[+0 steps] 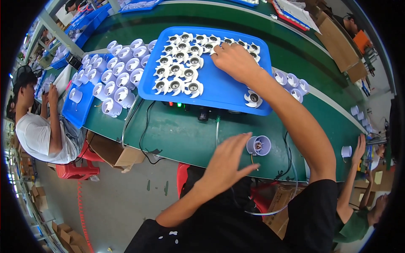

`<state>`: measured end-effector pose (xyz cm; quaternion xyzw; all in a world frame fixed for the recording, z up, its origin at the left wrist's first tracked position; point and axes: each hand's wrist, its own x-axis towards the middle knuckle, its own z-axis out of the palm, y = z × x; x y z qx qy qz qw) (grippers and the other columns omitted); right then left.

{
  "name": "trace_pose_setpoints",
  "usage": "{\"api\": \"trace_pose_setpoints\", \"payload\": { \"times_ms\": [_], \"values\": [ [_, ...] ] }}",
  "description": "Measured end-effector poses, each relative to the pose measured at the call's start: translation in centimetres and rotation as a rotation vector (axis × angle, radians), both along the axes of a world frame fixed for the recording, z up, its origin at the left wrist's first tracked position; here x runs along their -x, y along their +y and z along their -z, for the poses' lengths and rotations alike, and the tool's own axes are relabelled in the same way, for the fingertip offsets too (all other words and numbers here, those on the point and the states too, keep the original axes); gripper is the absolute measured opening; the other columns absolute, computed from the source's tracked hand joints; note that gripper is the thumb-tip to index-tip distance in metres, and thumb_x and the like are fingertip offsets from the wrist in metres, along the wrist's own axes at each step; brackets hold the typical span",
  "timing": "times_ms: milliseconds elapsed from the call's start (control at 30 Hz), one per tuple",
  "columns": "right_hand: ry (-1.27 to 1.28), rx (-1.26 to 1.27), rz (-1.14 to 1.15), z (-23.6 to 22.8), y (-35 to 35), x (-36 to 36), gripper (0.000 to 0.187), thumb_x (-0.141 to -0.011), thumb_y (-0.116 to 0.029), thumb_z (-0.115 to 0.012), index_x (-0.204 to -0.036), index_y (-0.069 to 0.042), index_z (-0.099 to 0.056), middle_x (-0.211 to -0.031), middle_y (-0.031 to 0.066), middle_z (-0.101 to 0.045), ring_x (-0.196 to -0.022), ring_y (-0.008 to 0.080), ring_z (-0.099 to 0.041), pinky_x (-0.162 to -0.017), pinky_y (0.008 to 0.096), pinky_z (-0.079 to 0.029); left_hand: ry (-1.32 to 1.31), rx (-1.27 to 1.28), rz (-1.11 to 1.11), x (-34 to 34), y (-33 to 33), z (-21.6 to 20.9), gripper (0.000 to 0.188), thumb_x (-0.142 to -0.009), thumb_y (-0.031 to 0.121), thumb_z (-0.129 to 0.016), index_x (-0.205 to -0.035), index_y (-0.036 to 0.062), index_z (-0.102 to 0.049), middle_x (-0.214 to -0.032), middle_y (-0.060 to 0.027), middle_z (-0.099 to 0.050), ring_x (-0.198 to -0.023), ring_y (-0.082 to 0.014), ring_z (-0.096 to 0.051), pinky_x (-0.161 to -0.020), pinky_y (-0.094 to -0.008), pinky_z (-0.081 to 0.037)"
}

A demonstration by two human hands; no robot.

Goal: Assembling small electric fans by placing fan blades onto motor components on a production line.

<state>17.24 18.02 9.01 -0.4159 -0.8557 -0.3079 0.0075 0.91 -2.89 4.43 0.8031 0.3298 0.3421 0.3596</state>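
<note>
My right hand (234,61) reaches into the blue tray (219,90) and rests its fingertips on one of the several white fan impellers (177,69) laid in rows there; whether it grips one I cannot tell. One impeller (253,98) lies apart at the tray's front right. My left hand (230,158) hovers with fingers spread over the green bench, right beside a pale lilac round housing (258,145) standing on the bench. It holds nothing.
Several lilac housings (120,71) stand on a second blue tray (78,109) at the left, more (291,82) at the right. A black device with lit lamps (185,107) sits under the tray. Other people work at the left (38,130) and lower right (358,206). Cardboard boxes (114,154) sit below.
</note>
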Motion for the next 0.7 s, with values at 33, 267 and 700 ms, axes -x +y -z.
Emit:
{"api": "trace_pose_setpoints", "payload": {
  "times_ms": [33,267,700],
  "values": [
    [-0.012,-0.021,0.006,0.1,-0.2,0.1,0.011,-0.076,-0.007,-0.065,-0.086,-0.004,-0.066,-0.090,0.0070,-0.064,-0.093,0.0214,-0.065,-0.073,0.0325,-0.054,0.032,0.000,0.050,-0.6,-0.4,0.4,0.080,-0.078,0.028,-0.082,-0.143,0.0021,-0.042,-0.138,-0.0183,-0.051,-0.126,-0.0365,-0.049,-0.107,-0.0450,-0.038],
    [0.119,-0.169,-0.410,-1.8,-5.5,-1.5,0.011,-0.071,-0.011,-0.066,-0.075,-0.009,-0.057,-0.078,0.0024,-0.056,-0.074,0.0173,-0.055,-0.065,0.0301,-0.044,0.090,-0.089,0.000,-2.6,-0.5,2.2,0.066,-0.078,0.023,-0.080,-0.133,0.0009,-0.050,-0.129,-0.0140,-0.057,-0.123,-0.0308,-0.051,-0.105,-0.0457,-0.034],
    [1.560,0.589,0.245,-0.1,-21.2,-2.1,0.009,-0.088,-0.002,-0.070,-0.095,0.002,-0.066,-0.081,0.0099,-0.067,-0.070,0.0148,-0.065,-0.060,0.0253,-0.049,0.053,-0.070,-0.135,0.9,2.4,2.9,0.061,-0.075,0.030,-0.083,-0.126,0.0074,-0.059,-0.120,-0.0065,-0.065,-0.130,-0.0278,-0.048,-0.114,-0.0573,-0.022]
  ]
}}
